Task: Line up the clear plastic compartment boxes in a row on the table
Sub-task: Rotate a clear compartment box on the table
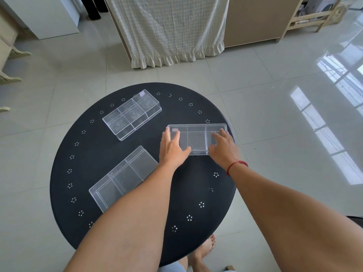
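Note:
Three clear plastic compartment boxes lie on a round black table (94, 154). The right box (197, 139) lies crosswise near the table's right edge. My left hand (171, 149) rests on its left end and my right hand (223, 149) on its right end, fingers spread over the top and thumbs at the near side. A far box (132, 114) lies at an angle at the back left. A near box (123, 177) lies at an angle at the front left, its near end hidden under my left forearm.
The table has small flower-shaped hole patterns around its rim. Beyond it is a shiny tiled floor, a cabinet with a cream curtain (172, 32) at the back, and a wooden shelf (318, 14) at the back right. A bare foot (204, 250) shows under the table's near edge.

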`<state>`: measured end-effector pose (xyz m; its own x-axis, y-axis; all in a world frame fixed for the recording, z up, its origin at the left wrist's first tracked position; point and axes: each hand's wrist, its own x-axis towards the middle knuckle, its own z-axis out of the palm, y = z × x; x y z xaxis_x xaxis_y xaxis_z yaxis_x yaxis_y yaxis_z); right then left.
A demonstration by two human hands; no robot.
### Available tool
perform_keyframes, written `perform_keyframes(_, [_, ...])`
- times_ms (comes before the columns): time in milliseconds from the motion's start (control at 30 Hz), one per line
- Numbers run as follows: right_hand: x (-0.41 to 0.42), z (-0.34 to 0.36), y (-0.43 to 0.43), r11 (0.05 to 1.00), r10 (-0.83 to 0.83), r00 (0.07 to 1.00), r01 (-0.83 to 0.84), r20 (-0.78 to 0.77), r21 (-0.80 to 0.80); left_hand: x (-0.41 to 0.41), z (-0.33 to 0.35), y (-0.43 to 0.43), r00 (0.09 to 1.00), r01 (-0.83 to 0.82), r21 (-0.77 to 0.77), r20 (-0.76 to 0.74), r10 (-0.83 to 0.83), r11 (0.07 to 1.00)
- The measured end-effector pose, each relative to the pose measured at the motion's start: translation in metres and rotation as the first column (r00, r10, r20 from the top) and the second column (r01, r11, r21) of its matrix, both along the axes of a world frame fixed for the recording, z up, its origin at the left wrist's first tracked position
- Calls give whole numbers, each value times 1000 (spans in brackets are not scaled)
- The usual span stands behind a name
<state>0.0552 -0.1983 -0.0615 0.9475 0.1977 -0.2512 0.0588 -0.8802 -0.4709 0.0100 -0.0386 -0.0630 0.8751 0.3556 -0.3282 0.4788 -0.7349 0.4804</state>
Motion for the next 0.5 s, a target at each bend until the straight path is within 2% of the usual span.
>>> perform_keyframes(167, [-2, 5, -15, 999, -34, 999, 34, -19, -11, 0, 0, -7, 995, 76, -40, -56, -78, 996])
perform_keyframes(333, [-2, 22, -7, 997, -58, 996, 55, -63, -54, 4, 12, -9, 991, 129, 15, -42, -128, 992])
perform_keyframes(500, [3, 49, 32, 999, -5, 999, 7, -39, 38, -4, 35, 19, 1000, 23, 55, 13, -23, 998])
